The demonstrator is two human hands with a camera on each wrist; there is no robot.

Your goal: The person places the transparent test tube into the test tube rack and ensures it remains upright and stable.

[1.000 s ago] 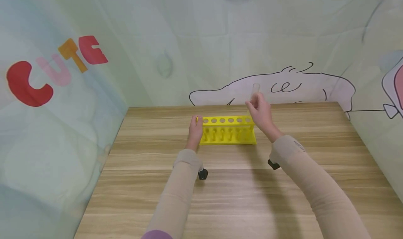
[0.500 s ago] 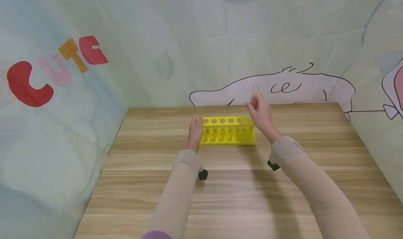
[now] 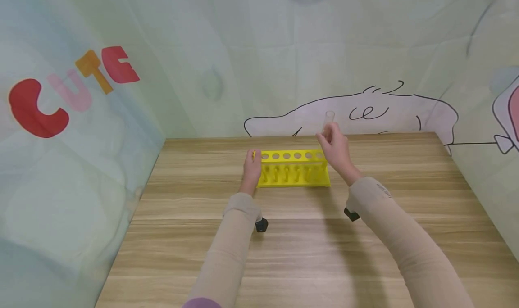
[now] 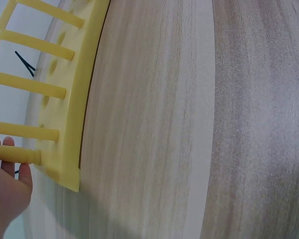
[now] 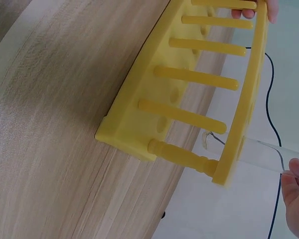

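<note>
A yellow test tube rack (image 3: 293, 182) stands upright on the wooden table, with a row of holes in its top bar and pegs below. My left hand (image 3: 252, 167) grips its left end; in the left wrist view the fingers (image 4: 25, 177) curl round the end post. A clear test tube (image 5: 261, 153) is pinched by my right hand (image 3: 335, 148) above the rack's right end. In the right wrist view the tube passes through the top bar's end hole. Its rounded lower tip hangs above the base, and the thumb and fingers (image 5: 291, 186) hold its upper part.
The wooden table (image 3: 300, 254) runs back to a printed cloth backdrop (image 3: 259, 65) with cartoon outlines and coloured letters. Dark lines printed on the cloth show behind the tube in the right wrist view.
The test tube and the fingers of my right hand have sunk very slightly toward the rack. My left hand and the rack have stayed in place.
</note>
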